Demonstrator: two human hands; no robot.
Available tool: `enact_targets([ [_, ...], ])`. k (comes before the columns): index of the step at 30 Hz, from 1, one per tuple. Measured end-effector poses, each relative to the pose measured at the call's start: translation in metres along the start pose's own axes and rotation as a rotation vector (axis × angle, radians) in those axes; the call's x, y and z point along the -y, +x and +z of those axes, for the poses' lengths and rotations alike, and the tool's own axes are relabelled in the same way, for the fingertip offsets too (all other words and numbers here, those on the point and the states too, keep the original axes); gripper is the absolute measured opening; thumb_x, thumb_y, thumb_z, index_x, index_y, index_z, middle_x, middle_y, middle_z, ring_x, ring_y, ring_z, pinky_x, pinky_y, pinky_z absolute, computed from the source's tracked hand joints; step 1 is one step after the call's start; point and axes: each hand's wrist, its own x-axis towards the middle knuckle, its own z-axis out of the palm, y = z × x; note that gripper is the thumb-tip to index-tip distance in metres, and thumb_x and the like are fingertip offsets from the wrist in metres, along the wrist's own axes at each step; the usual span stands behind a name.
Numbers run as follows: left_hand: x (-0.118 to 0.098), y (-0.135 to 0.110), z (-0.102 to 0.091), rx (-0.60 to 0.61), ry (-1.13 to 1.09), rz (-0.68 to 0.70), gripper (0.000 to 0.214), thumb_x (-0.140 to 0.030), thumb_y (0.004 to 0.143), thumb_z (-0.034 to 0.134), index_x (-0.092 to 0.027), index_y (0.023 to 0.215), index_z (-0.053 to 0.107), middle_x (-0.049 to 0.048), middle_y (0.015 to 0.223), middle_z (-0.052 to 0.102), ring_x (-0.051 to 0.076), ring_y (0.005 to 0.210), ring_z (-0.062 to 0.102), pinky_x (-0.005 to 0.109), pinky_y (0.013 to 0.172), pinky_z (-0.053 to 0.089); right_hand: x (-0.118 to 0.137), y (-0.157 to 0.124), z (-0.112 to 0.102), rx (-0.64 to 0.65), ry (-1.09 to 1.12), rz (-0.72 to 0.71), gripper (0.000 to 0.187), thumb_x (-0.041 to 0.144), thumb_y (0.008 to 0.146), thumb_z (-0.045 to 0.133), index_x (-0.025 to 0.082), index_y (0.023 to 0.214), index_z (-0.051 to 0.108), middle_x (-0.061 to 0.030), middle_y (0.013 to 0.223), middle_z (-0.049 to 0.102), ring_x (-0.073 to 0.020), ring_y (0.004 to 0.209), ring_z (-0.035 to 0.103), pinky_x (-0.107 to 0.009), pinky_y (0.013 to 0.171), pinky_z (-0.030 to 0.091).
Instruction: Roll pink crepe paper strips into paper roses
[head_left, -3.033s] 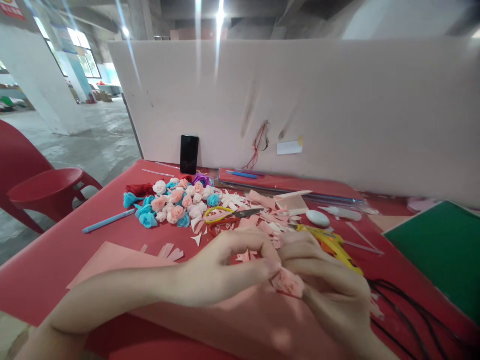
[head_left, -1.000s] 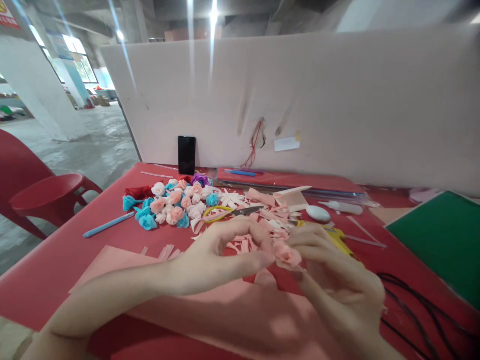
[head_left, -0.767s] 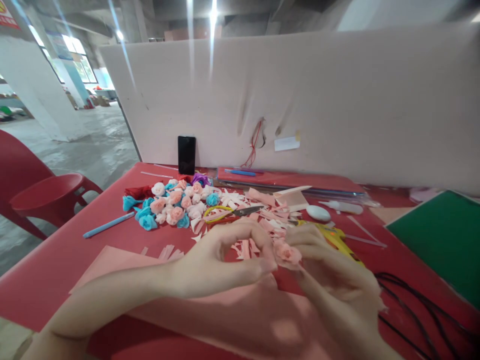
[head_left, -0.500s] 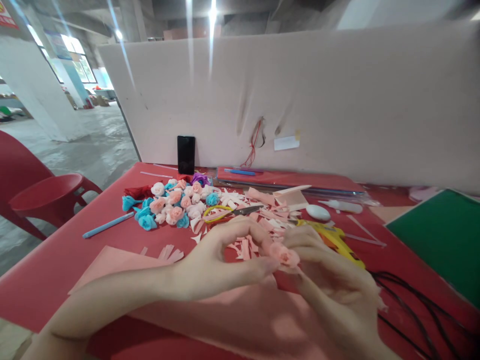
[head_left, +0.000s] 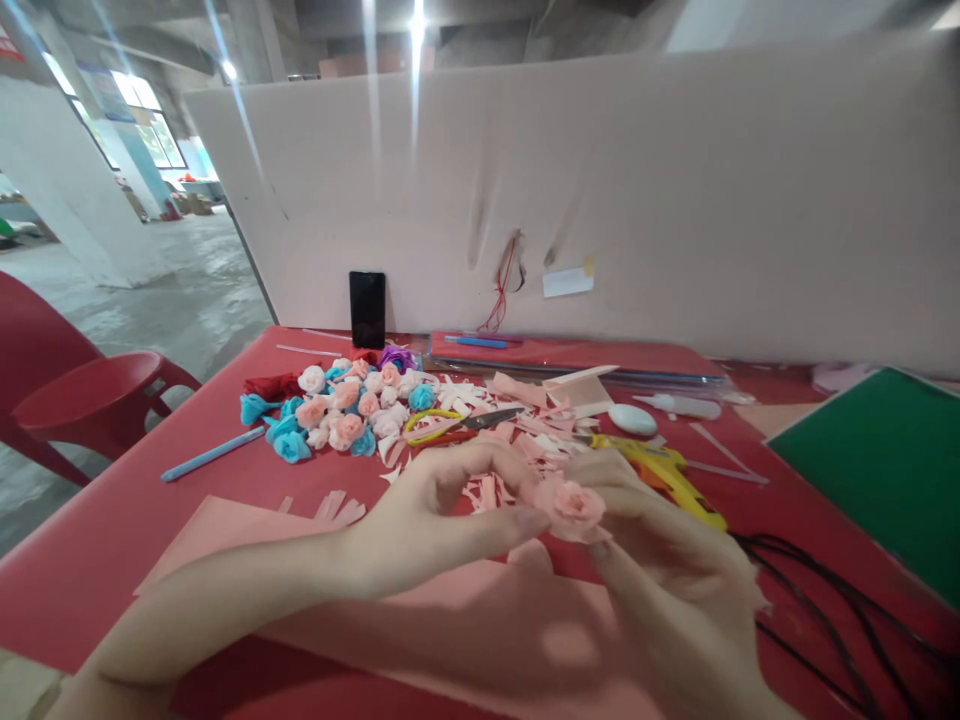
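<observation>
A small pink paper rose [head_left: 574,504] is held between both hands above a pink paper sheet [head_left: 420,620] on the red table [head_left: 97,540]. My left hand [head_left: 442,525] pinches the rose's left edge with thumb and forefinger. My right hand [head_left: 667,570] is curled round the rose from below and the right, its fingers closed on it. Pink paper scraps [head_left: 525,425] lie just beyond the hands.
A heap of pink, white and blue paper roses [head_left: 345,410] lies at the back left, with yellow-handled scissors [head_left: 442,425] beside it. A yellow glue gun [head_left: 664,475] and black cables [head_left: 825,610] are to the right. A blue pen [head_left: 210,452], a phone [head_left: 367,309], a green sheet [head_left: 877,470] and a red chair [head_left: 75,390] are around.
The pink paper has gone from a loose crumpled piece to a rolled rose facing up. Both hands rose slightly and stayed pinched on it.
</observation>
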Motion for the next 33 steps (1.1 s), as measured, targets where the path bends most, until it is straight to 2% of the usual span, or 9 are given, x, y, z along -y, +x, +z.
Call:
enact_targets([
  [3, 0.002, 0.001, 0.0, 0.037, -0.073, -0.018, 0.019, -0.033, 0.079, 0.061, -0.016, 0.076, 0.053, 0.0012, 0.08, 0.052, 0.011, 0.072, 0.052, 0.023, 0.06, 0.043, -0.001, -0.002, -0.001, 0.025, 0.011, 0.02, 0.012, 0.023, 0.082, 0.059, 0.025, 0.072, 0.064, -0.0008, 0.065, 0.06, -0.0177, 0.063, 0.057, -0.032, 0.057, 0.051],
  [5, 0.005, 0.001, 0.0, 0.055, -0.106, 0.0, 0.018, -0.032, 0.078, 0.062, -0.016, 0.076, 0.054, 0.0016, 0.082, 0.053, 0.011, 0.075, 0.052, 0.021, 0.058, 0.042, -0.001, -0.002, 0.0, 0.04, 0.04, 0.023, 0.012, 0.021, 0.082, 0.059, 0.026, 0.073, 0.064, -0.0005, 0.067, 0.061, -0.0173, 0.064, 0.057, -0.032, 0.06, 0.052],
  [9, 0.009, 0.001, 0.0, 0.025, -0.053, 0.112, 0.007, -0.019, 0.077, 0.061, -0.016, 0.078, 0.055, 0.0007, 0.082, 0.054, 0.011, 0.078, 0.051, 0.024, 0.071, 0.043, 0.001, -0.003, 0.001, 0.036, 0.07, 0.035, 0.012, 0.017, 0.081, 0.06, 0.027, 0.075, 0.064, -0.0001, 0.07, 0.063, -0.0166, 0.066, 0.059, -0.03, 0.061, 0.053],
  [11, 0.01, 0.0, 0.0, -0.001, 0.041, 0.184, 0.01, -0.012, 0.075, 0.062, -0.017, 0.079, 0.055, 0.0001, 0.082, 0.054, 0.011, 0.081, 0.051, 0.025, 0.077, 0.041, 0.004, -0.003, 0.001, 0.021, 0.06, 0.035, 0.011, 0.017, 0.08, 0.061, 0.026, 0.074, 0.064, -0.0001, 0.068, 0.063, -0.0165, 0.064, 0.06, -0.029, 0.059, 0.053],
  [16, 0.013, -0.001, -0.001, -0.024, 0.184, 0.256, 0.021, -0.004, 0.068, 0.064, -0.018, 0.082, 0.055, -0.0001, 0.082, 0.054, 0.012, 0.08, 0.05, 0.025, 0.077, 0.04, 0.008, -0.002, 0.002, 0.051, 0.015, -0.017, 0.011, 0.02, 0.08, 0.062, 0.026, 0.071, 0.064, -0.0004, 0.061, 0.063, -0.0174, 0.059, 0.06, -0.029, 0.054, 0.053],
  [20, 0.015, -0.004, -0.001, -0.04, 0.207, 0.281, 0.019, -0.006, 0.069, 0.063, -0.019, 0.08, 0.055, -0.0003, 0.079, 0.054, 0.013, 0.078, 0.05, 0.027, 0.075, 0.04, 0.008, -0.003, 0.004, 0.034, -0.001, -0.057, 0.014, 0.012, 0.075, 0.062, 0.026, 0.072, 0.063, 0.0, 0.062, 0.064, -0.0161, 0.058, 0.06, -0.027, 0.053, 0.053],
  [25, 0.018, -0.003, 0.001, -0.091, 0.228, 0.332, 0.012, -0.009, 0.071, 0.063, -0.017, 0.076, 0.055, 0.0003, 0.074, 0.054, 0.013, 0.074, 0.05, 0.027, 0.07, 0.041, 0.01, -0.002, 0.009, -0.02, -0.057, -0.079, 0.013, 0.011, 0.072, 0.061, 0.023, 0.067, 0.062, 0.0001, 0.06, 0.064, -0.0146, 0.056, 0.061, -0.025, 0.051, 0.053],
  [29, 0.02, -0.001, 0.003, -0.149, 0.243, 0.377, 0.01, -0.012, 0.072, 0.064, -0.016, 0.072, 0.055, 0.0002, 0.069, 0.053, 0.012, 0.069, 0.05, 0.026, 0.067, 0.041, 0.016, 0.003, 0.01, -0.091, -0.177, -0.155, 0.016, 0.008, 0.071, 0.058, 0.022, 0.064, 0.059, 0.0022, 0.056, 0.063, -0.0124, 0.052, 0.06, -0.022, 0.049, 0.052],
  [33, 0.021, -0.001, 0.005, -0.166, 0.252, 0.399, 0.01, -0.012, 0.071, 0.064, -0.016, 0.069, 0.055, 0.0001, 0.067, 0.053, 0.012, 0.066, 0.05, 0.026, 0.065, 0.042, 0.019, 0.005, 0.01, -0.098, -0.282, -0.248, 0.015, 0.008, 0.073, 0.057, 0.021, 0.064, 0.056, 0.0033, 0.053, 0.063, -0.0097, 0.05, 0.058, -0.019, 0.048, 0.05],
])
